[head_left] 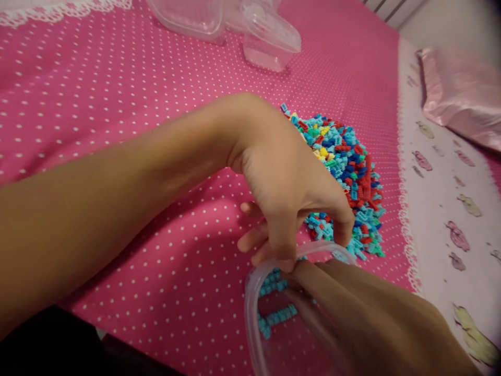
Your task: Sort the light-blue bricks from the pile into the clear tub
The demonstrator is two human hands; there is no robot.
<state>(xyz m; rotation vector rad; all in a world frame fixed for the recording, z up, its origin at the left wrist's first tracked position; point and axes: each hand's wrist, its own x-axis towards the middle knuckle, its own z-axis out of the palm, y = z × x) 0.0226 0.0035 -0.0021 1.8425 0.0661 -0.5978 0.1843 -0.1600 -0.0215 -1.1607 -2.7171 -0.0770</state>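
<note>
Pink dotted cloth (117,104) covers the surface in front of you, with a white lace-edged strip along its right side and a shiny pink pillow (462,94) beyond. Clear empty tubs (235,26) lie tipped at the far edge.

Your left hand (289,193) reaches across, fingers curled down and pinched over the near rim of a clear tub (252,297); whether they grip a brick I cannot tell. Your right hand (360,308) holds that tub from the right, its fingers laid along the rim, clasping it. Inside lie a few light-blue bricks (276,316). The pile (348,172) of small blue, red, yellow and green bricks sits just beyond the tub, touching your left knuckles.

Watch the tub: it looks tilted toward you on soft cloth, so a slack right grip could spill the blue bricks. Your left wrist also hovers over the pile, and a careless sweep could scatter pieces onto the cloth.
</note>
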